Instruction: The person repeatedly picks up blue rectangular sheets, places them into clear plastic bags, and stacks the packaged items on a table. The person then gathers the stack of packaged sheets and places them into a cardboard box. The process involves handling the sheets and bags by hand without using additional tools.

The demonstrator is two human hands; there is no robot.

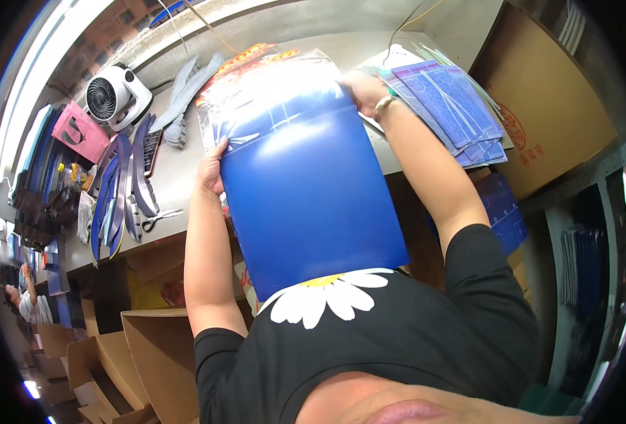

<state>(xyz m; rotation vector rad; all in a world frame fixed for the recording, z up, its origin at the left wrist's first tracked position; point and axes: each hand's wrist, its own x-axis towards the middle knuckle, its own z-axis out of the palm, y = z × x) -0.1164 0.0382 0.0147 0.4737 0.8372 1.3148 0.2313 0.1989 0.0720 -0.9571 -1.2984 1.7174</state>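
Note:
A large glossy blue plastic sheet (313,191) lies tilted in front of me, its near end against my black shirt. Thin white lines cross it near its far end. My left hand (214,169) is closed on its left edge, thumb on top. At the far right corner my right hand (366,92) is closed on the sheet's edge. Clear plastic wrap (256,85) with orange-red print lies around the far end under bright glare. I cannot tell whether it encloses the blue sheet. Right of my right hand lies a stack of blue denim-patterned sheets (443,106).
On the table (179,233) at left are a white fan (118,97), a pink bag (80,132), dark curved strips (143,166), grey strips (186,92) and black scissors (159,220). A big cardboard sheet (546,106) leans at right. Open cartons (161,360) stand lower left; another person (30,300) is far left.

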